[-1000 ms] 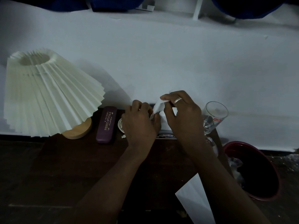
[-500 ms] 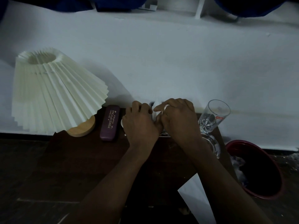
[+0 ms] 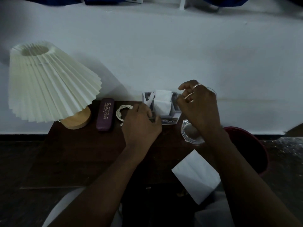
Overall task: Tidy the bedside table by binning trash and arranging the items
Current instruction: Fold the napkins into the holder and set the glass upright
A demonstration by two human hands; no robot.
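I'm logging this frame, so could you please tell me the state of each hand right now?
Left hand: at the grey box, grip cannot be told.
Right hand: open, holding nothing.

i'm reading gold lettering running lengthwise along the lid of the purple glasses case point(image 3: 105, 114): "prince opticals", with "rourkela" beneath it. a smaller line above those words is coming through too fine for me to make out. i'm also picking up a printed strip on the front of the grey organiser box point(image 3: 169, 120); it's looking like "opel", the rest blurred.
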